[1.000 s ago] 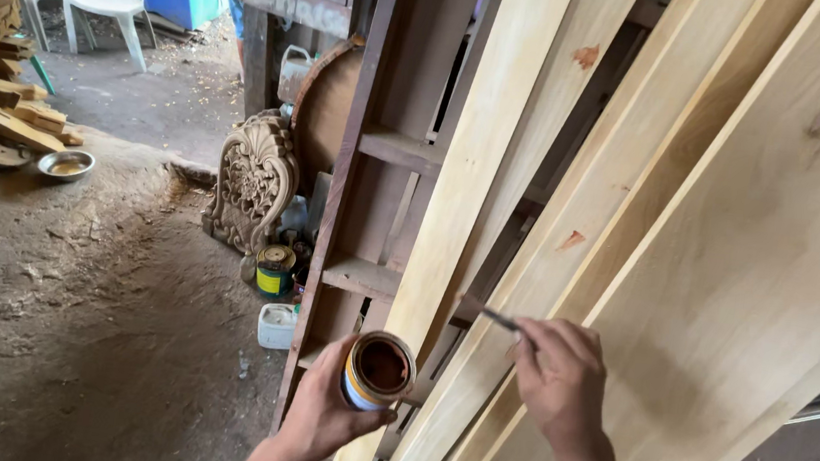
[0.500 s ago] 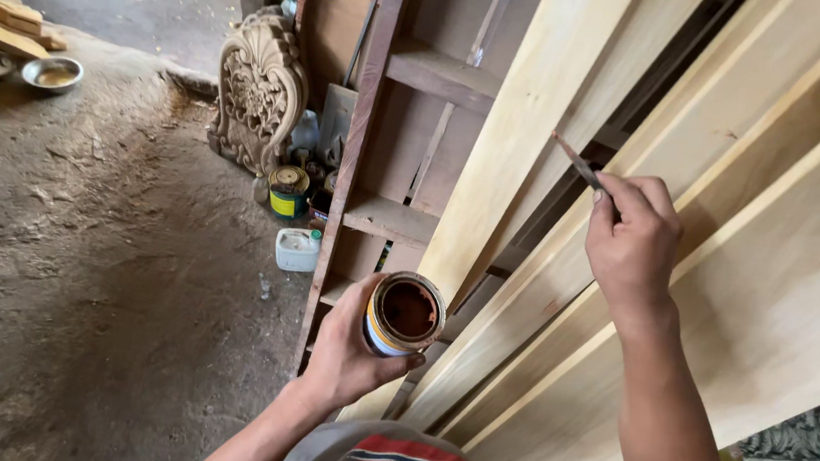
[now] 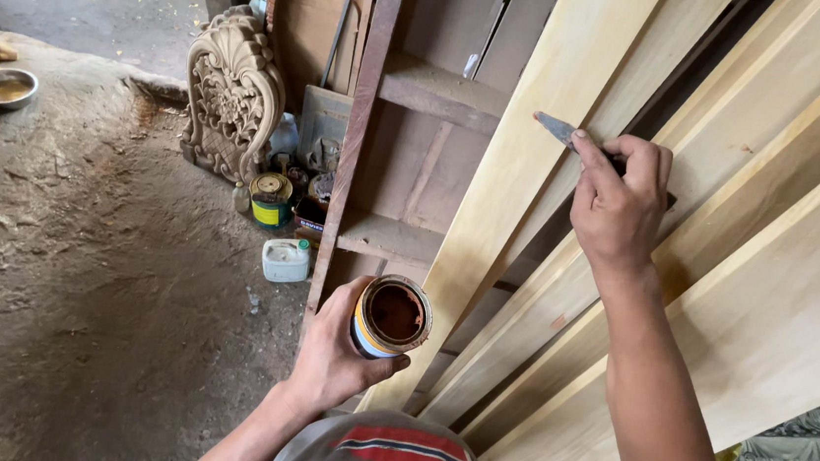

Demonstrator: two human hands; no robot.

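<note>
A: Nearest the camera, what occupies the lower edge?

B: The person's own shirt, grey with a red-and-blue printed band point(image 3: 390, 456). Just above it, the left hand point(image 3: 335, 353) is wrapped around a small open tin point(image 3: 390, 318), fingers closed on its side wall. The tin is tilted, mouth toward the camera, showing dark brown contents.

A: And the right hand?

B: The right hand point(image 3: 620, 204) is raised higher and further out, fingers pinched closed on a narrow flat blade point(image 3: 555, 129). The grey tip of the blade rests against a pale wooden plank point(image 3: 534, 172) that leans steeply, lower left to upper right. The handle is hidden inside the fist.

A: What surrounds the plank?

B: More pale boards point(image 3: 771, 282) lean just beside it on the right. Behind them stands a dark wooden ladder-like frame point(image 3: 364, 137) with crosspieces.

A: Further back?

B: At the foot of the frame, on the dirt floor point(image 3: 79, 281), sit a white plastic jug point(image 3: 285, 260) and a yellow-and-green can point(image 3: 271, 199). Beyond these, a carved ornamental wood panel point(image 3: 232, 96) stands upright. At far left, well apart, lies a metal bowl point(image 3: 4, 87).
</note>
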